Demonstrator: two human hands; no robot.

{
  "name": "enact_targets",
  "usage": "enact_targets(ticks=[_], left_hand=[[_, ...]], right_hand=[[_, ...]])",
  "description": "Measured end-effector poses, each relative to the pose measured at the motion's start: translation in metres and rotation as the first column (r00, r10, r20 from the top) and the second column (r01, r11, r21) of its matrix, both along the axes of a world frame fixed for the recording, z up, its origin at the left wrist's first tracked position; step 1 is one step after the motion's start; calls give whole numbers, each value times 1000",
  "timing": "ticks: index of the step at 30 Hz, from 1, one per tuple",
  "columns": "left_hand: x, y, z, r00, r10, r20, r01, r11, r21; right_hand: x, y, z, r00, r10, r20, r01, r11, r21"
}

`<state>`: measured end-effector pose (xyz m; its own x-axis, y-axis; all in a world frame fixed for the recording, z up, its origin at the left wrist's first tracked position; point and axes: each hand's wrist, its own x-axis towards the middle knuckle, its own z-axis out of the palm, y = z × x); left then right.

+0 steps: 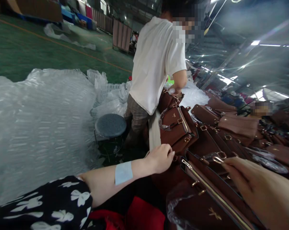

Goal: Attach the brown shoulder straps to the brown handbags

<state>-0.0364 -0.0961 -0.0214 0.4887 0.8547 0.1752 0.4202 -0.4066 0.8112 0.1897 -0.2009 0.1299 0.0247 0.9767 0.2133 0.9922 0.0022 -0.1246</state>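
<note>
A brown handbag (187, 199) with a long gold zipper (213, 195) and a gold bow-like emblem lies in front of me at the lower right. My left hand (162, 158) is closed, its fingers curled on the far left corner of this bag, near the zipper's end. At the bag's other side, my right hand (249, 182) pinches a gold metal clasp (217, 159); part of its grip is hidden. Clear plastic wrap (176, 203) covers the bag's handle. Just beyond my left hand sits a second brown handbag (174, 124).
A co-worker in a white shirt (154, 60) stands ahead, bending over the bags. A round stool (110, 125) is beside them. Piled bubble wrap (39, 134) fills the left. More brown bags (240, 126) are heaped on the right. Another person is partly visible behind them.
</note>
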Motion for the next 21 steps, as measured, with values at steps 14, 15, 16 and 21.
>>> enact_targets(ticks=[14, 15, 16, 21], left_hand=[[13, -11, -28, 876, 121, 467, 105, 896, -430], [12, -12, -27, 865, 123, 487, 101, 907, -408], [11, -14, -24, 857, 126, 499, 91, 917, -388], [7, -22, -14, 897, 108, 428, -75, 993, -92]], right_hand=[[-60, 45, -69, 983, 164, -81, -178, 963, -201], [-61, 45, -69, 980, 171, -98, -188, 959, -210], [-61, 45, -69, 978, 178, -112, -199, 955, -218], [-64, 48, -73, 964, 237, -121, -259, 938, -230]])
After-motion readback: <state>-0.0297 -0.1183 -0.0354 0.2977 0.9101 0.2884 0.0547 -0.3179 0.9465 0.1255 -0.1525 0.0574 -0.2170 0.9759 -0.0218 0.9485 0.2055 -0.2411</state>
